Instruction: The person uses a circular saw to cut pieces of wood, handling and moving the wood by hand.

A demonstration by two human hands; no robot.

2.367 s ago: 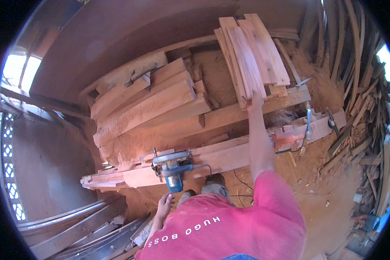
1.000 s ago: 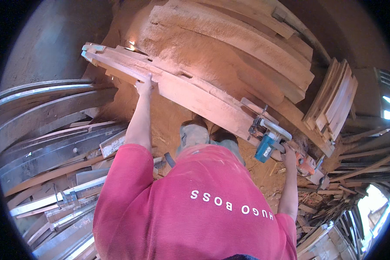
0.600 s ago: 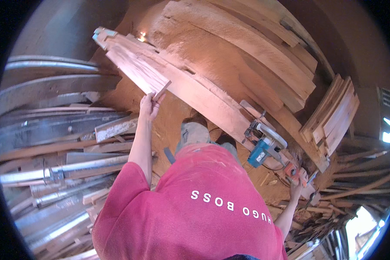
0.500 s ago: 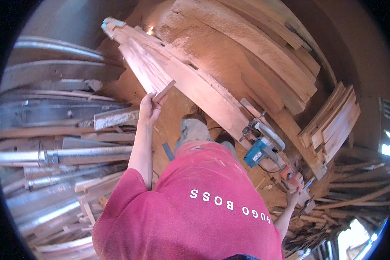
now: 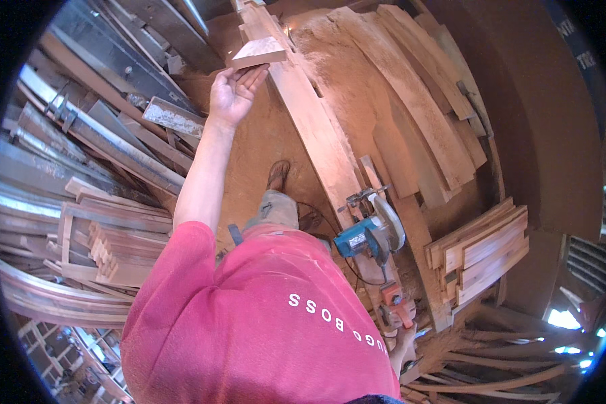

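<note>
My left hand [image 5: 233, 97] is raised palm up at the far end, its fingers curled under the near end of a short wooden board [image 5: 261, 50]. This board lies beside or over a long wooden plank [image 5: 303, 121], which runs from the far end toward the blue circular saw [image 5: 360, 237] with a grey blade guard. Low on the right, my right hand [image 5: 402, 331] closes on the end of an orange-red tool [image 5: 392, 296] near the saw. Most of that hand's fingers are hidden.
Several long sawdust-covered boards [image 5: 411, 101] lie beyond the plank. A stack of cut boards [image 5: 488, 252] stands to the right. On the left are metal rails [image 5: 108, 135] and stacked timber [image 5: 124, 249]. My foot [image 5: 278, 175] rests on the dusty floor.
My view has turned, so the plank stands more upright in the picture. The left hand has reached farther out with the short board's end. My right hand stays by the orange-red tool.
</note>
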